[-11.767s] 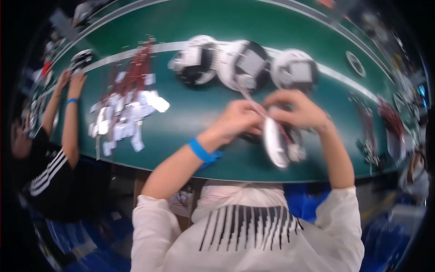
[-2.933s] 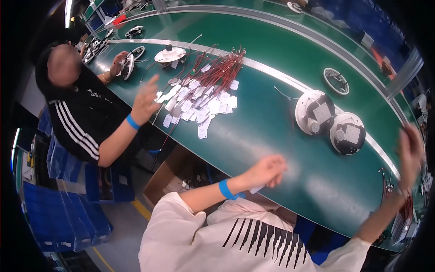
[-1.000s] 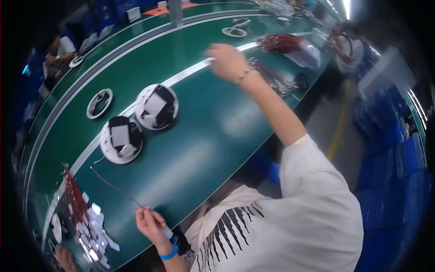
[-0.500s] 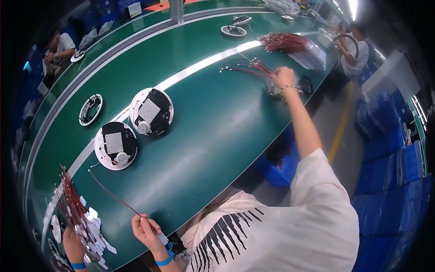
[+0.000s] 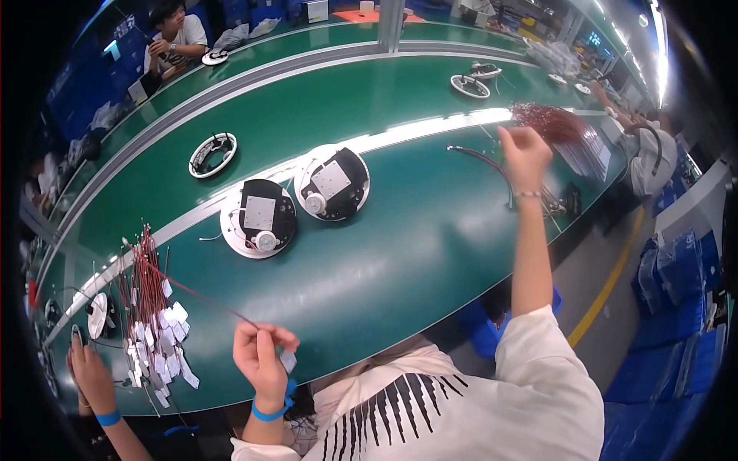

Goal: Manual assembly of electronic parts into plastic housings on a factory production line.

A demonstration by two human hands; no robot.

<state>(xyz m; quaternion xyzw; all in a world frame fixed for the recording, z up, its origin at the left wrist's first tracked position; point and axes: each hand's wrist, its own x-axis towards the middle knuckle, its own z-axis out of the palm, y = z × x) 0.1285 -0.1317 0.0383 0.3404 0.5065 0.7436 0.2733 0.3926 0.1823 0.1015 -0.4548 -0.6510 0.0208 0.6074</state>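
Note:
My left hand (image 5: pixel 263 359), with a blue band at the wrist, pinches one thin dark red cable (image 5: pixel 201 295). The cable stretches up and left from my fingers toward a bundle of red cables (image 5: pixel 146 269) with white tags. A small pale tag (image 5: pixel 287 361) hangs beside those fingers. Out to the right, my right hand (image 5: pixel 526 157) is raised over the green table with its fingers closed. What they hold, if anything, I cannot make out. Several loose red cables (image 5: pixel 486 160) lie below and left of it, partly hidden by the hand.
Two round white units with black plates (image 5: pixel 257 217) (image 5: pixel 333 183) lie mid-table. A white ring (image 5: pixel 214 155) lies beyond them. A larger pile of red cables (image 5: pixel 550 123) is at far right. A co-worker's hand (image 5: pixel 92 376) is at lower left; another person (image 5: pixel 178 38) sits across.
The view has turned, so the table's contents appear farther right. My right hand has lifted from the loose cables, which fan out less beside it. My left hand still pinches its cable. The co-worker's hand has left the tagged bundle.

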